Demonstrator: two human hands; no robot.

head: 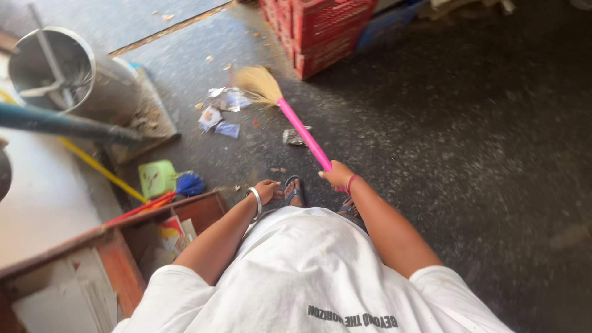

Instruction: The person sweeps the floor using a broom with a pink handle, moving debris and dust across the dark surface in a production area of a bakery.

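My right hand (pixel 338 175) grips the lower end of a pink broom handle (pixel 303 132). The broom's straw head (pixel 258 84) rests on the dark floor beside scraps of paper and wrappers (pixel 221 111). My left hand (pixel 268 190) hangs free beside my thigh with its fingers loosely curled, holding nothing; a silver bangle sits on that wrist. My feet in blue sandals (pixel 295 190) show just beyond the hem of my white shirt.
Red plastic crates (pixel 320 28) are stacked at the top. A metal drum (pixel 52 68) stands at the left beside a dark pipe (pixel 61 125). A green dustpan (pixel 156 177), a blue brush (pixel 190 184) and a wooden box (pixel 117 246) lie at my left.
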